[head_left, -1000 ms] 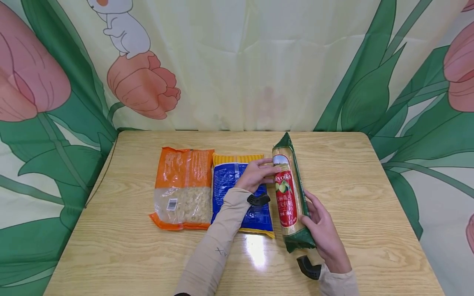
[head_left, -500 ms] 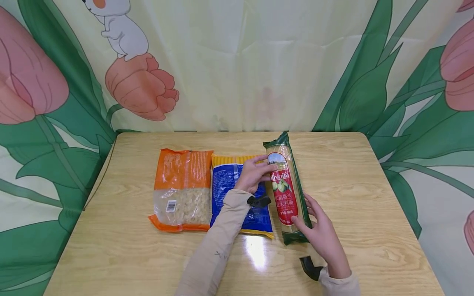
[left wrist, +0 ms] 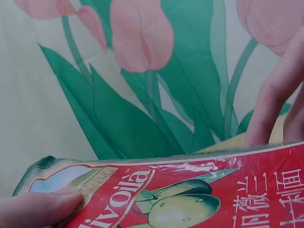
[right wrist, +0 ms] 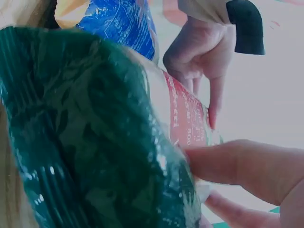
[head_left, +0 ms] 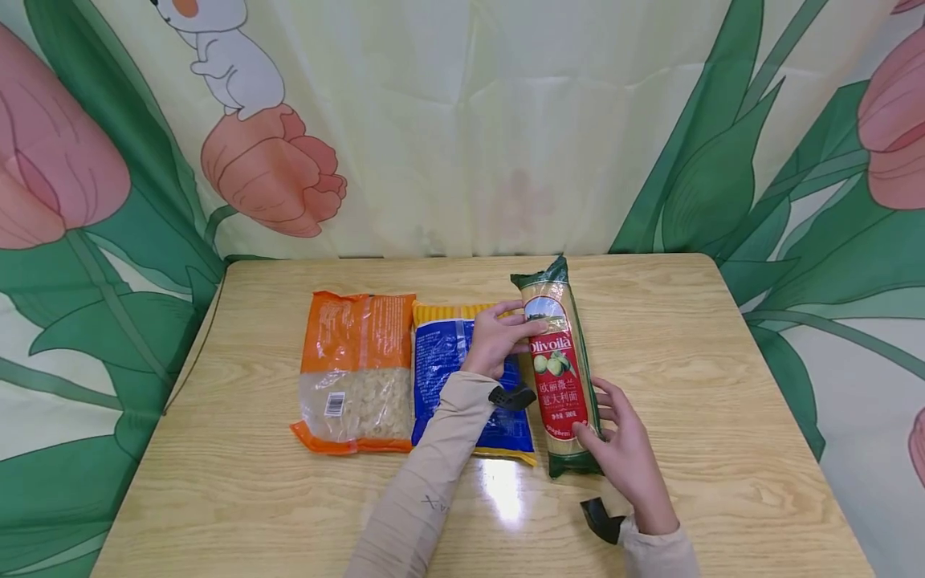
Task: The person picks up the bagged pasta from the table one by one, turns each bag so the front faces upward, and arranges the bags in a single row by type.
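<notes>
A long spaghetti pack [head_left: 555, 365] with green ends and a red label lies between both hands, its label facing up. My left hand [head_left: 495, 340] holds its upper left side, thumb [left wrist: 45, 205] over the label and fingers partly hidden at the edge. Lower down, my right hand [head_left: 627, 459] grips the right side; its thumb [right wrist: 228, 162] presses near the label's bottom, and the other fingers reach around the far edge. In the right wrist view the pack's green end [right wrist: 95, 128] looms close. Whether the pack touches the table is unclear.
Left of the pack lies a blue and yellow bag [head_left: 436, 377], partly covered by the left hand and forearm. Beside it is an orange bag [head_left: 360, 333] with a clear lower part showing pale contents. The wooden table [head_left: 694, 361] meets a tulip-printed curtain [head_left: 549, 160] behind.
The spaghetti pack has rolled so its label faces up more. Its top has shifted left and its lower end slightly up. Both hands keep their hold, the right thumb now further over the label.
</notes>
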{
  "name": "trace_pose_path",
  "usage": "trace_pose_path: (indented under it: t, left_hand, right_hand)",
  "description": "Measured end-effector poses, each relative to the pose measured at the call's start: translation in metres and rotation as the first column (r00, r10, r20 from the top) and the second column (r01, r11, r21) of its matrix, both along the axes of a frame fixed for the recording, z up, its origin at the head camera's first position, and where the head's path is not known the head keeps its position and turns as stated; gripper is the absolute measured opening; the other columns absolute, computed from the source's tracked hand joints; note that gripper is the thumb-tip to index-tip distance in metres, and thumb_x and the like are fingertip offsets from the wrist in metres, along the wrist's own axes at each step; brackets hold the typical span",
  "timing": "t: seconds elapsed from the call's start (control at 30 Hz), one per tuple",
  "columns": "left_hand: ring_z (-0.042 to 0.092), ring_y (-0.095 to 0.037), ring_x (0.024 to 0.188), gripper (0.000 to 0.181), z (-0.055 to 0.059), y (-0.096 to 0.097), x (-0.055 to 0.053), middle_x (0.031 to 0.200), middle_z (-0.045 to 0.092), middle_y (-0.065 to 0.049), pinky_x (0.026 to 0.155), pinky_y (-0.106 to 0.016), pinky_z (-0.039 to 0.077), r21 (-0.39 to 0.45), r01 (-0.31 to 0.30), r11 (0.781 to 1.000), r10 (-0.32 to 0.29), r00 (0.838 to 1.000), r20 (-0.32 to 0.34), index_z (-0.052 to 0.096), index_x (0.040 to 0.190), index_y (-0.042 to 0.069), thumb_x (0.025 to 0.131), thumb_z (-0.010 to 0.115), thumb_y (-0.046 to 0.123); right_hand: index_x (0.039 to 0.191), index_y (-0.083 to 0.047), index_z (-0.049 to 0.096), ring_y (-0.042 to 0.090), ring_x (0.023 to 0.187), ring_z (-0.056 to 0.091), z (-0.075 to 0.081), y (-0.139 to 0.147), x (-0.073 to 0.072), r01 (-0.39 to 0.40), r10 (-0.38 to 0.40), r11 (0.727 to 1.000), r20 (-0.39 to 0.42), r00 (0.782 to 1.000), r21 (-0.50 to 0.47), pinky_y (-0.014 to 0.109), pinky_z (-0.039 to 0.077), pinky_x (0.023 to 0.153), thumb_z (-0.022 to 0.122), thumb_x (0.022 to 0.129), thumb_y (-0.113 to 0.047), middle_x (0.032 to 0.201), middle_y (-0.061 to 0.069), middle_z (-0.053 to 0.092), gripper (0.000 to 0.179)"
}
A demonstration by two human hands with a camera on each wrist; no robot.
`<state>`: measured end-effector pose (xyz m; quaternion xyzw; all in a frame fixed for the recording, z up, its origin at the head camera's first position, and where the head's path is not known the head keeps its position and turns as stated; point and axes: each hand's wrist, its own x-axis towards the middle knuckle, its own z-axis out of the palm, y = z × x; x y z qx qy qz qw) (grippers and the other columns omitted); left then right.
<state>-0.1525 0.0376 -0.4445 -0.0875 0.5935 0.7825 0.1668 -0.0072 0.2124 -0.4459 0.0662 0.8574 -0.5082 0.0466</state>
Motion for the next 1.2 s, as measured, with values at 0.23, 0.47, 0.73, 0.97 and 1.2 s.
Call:
trace_pose_path:
  t: [0.23,0.47,0.73,0.97,1.2]
  left_hand:
    - [0.072,-0.021,0.085,0.049,-0.002,0.008,0.002,0.109,0.073,-0.013,0.07,-0.035,0.062,-0.028,0.011,1.0,-0.012,0.999,-0.046,0.064,0.125,0.008,0.08,0.082,0.006]
    - [0.072,-0.025,0.087,0.048,-0.006,0.017,0.003,0.111,0.071,-0.015,0.073,-0.038,0.062,0.019,0.047,0.999,-0.047,0.998,-0.041,0.064,0.126,0.006,0.081,0.077,-0.005]
    - [0.072,-0.022,0.081,0.047,-0.01,0.022,0.0,0.104,0.073,-0.014,0.069,-0.037,0.062,0.031,-0.001,1.0,0.002,1.0,-0.03,0.067,0.121,0.006,0.078,0.079,-0.008]
    - [0.072,-0.021,0.077,0.047,-0.011,0.029,-0.001,0.101,0.073,-0.014,0.066,-0.038,0.062,0.039,-0.028,0.999,0.029,0.999,-0.038,0.068,0.119,0.005,0.076,0.078,-0.011]
    - [0.071,-0.021,0.08,0.046,-0.011,0.034,-0.002,0.103,0.072,-0.014,0.064,-0.036,0.062,-0.03,0.023,0.999,-0.025,0.998,-0.054,0.066,0.121,0.002,0.078,0.075,-0.012]
  right_hand:
    - [0.147,-0.001,0.036,0.033,0.11,0.059,-0.007,0.01,-0.005,0.005,0.003,0.987,0.049,0.999,-0.159,0.024,0.058,0.079,0.06,0.093,0.007,0.133,0.027,0.054,0.06]
    - [0.148,0.0,0.035,0.031,0.111,0.059,-0.014,0.021,-0.006,0.018,-0.006,0.985,0.073,0.997,-0.173,0.022,0.056,0.077,0.053,0.095,0.01,0.133,0.03,0.054,0.057]
    - [0.15,0.0,0.034,0.034,0.115,0.057,-0.013,0.026,-0.007,0.03,-0.014,0.988,0.101,0.995,-0.15,0.024,0.056,0.08,0.048,0.097,0.009,0.135,0.027,0.051,0.055]
    - [0.15,-0.003,0.034,0.027,0.11,0.059,-0.011,0.03,-0.008,0.049,-0.03,0.99,0.138,0.99,-0.134,0.023,0.056,0.08,0.051,0.097,0.007,0.136,0.021,0.045,0.057]
    - [0.151,-0.002,0.032,0.032,0.115,0.057,-0.015,0.032,-0.011,0.064,-0.042,0.991,0.185,0.982,-0.117,0.023,0.055,0.078,0.05,0.097,0.006,0.135,0.022,0.043,0.057]
